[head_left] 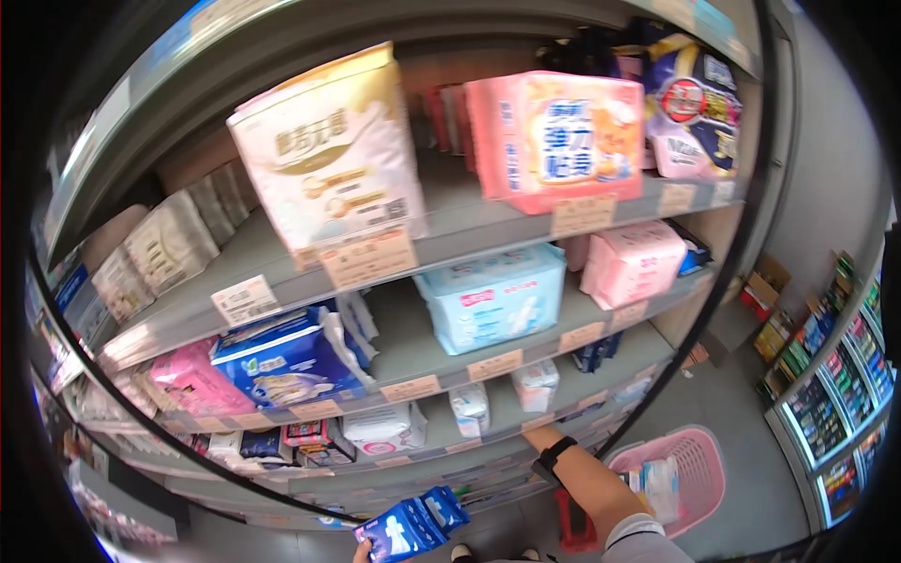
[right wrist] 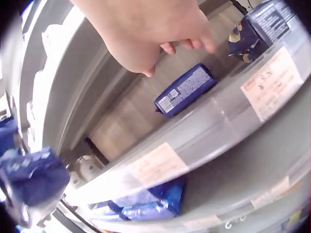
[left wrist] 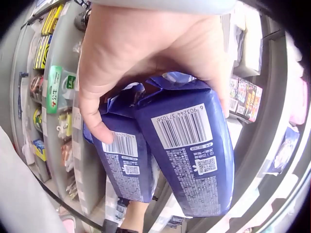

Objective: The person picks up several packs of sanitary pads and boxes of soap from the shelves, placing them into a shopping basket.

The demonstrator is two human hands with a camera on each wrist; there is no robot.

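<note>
My left hand (left wrist: 150,43) grips two blue packs, thumb on one side and fingers on the other; the larger-looking pack (left wrist: 187,150) and the pack beside it (left wrist: 126,165) both show barcodes. In the head view these blue packs (head_left: 404,530) are low at the front of the shelving. My right hand (right wrist: 150,29) reaches into a low shelf with nothing in it, its fingers loosely bent and thumb apart. Below its fingertips, a similar blue pack (right wrist: 186,91) lies on that shelf. The head view hides most of this hand behind the shelf edge.
Shelf edges (right wrist: 218,114) with price tags run close below the right hand. A pink basket (head_left: 699,460) holding packs stands on the floor at right. Higher shelves hold a light blue pack (head_left: 493,300) and a pink pack (head_left: 563,141). Another display (head_left: 835,403) stands far right.
</note>
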